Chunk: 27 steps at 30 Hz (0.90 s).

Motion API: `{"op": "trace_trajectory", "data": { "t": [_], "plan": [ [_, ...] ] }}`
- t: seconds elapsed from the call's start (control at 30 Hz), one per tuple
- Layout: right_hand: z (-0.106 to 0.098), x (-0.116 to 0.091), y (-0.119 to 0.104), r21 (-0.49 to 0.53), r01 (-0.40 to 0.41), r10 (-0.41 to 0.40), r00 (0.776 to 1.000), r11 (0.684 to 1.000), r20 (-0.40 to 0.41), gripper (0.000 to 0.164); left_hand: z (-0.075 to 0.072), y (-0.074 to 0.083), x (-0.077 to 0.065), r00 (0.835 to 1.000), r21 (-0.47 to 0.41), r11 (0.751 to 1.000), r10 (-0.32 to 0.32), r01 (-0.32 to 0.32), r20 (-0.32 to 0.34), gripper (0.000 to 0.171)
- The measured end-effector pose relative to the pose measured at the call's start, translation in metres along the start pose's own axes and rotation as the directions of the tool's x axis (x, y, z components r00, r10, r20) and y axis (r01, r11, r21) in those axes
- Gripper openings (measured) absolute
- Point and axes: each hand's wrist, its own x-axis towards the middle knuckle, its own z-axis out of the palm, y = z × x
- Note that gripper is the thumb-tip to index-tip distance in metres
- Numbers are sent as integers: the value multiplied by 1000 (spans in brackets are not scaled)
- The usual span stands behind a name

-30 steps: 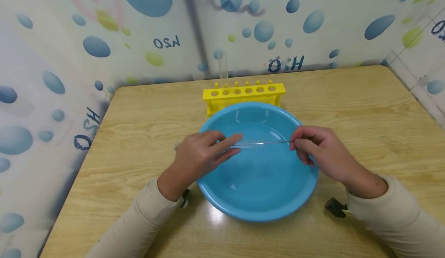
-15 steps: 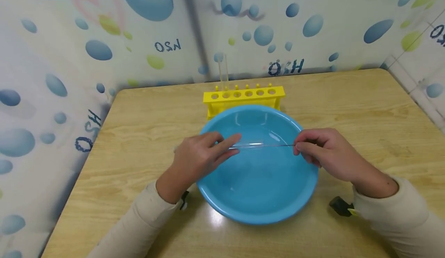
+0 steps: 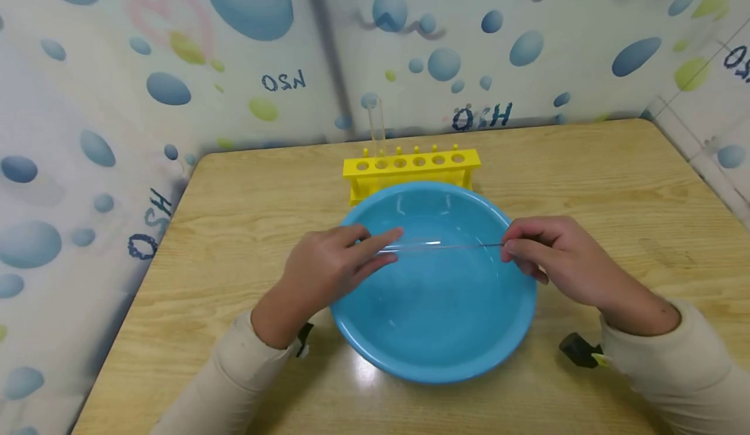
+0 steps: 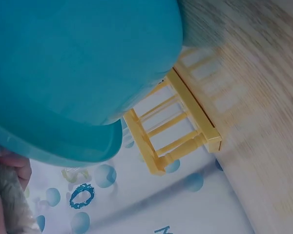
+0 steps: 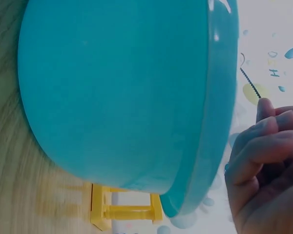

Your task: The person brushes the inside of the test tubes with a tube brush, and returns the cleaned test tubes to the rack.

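Both hands holding one line lengthwise over the bowl: left hand gripping the tube, right hand pinching the brush wire.

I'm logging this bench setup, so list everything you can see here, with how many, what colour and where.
basin: one, blue, middle of the table, under both hands.
test tube: one, clear, held level over the basin by the left hand.
brush wire: one, thin and dark, running from the right hand into the tube's open end.
rack: one, yellow, six holes, right behind the basin.
upright tube: one, clear, standing in the rack's second hole from the left.
table: one, light wood.
wall covering: pale, blue bubbles, behind and to the sides.
left hand: grips the test tube.
right hand: pinches the brush wire.
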Motion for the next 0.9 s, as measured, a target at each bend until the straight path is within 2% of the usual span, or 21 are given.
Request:
{"op": "trace_trajectory", "data": {
  "t": [0.3,0.53,0.9],
  "plan": [
    [-8,0,3,-14,-8,8,999,1000,-47,17,-5,-7,-2,999,-27,999,-42,43,22,51],
    [-21,-2,9,-12,-17,15,991,1000,-133,21,-7,-14,-5,998,-25,998,-63,64,22,52],
    [-41,-1,18,116,81,-57,978,990,-201,29,-9,-22,-6,995,-21,995,-92,93,37,55]
  ]
}}
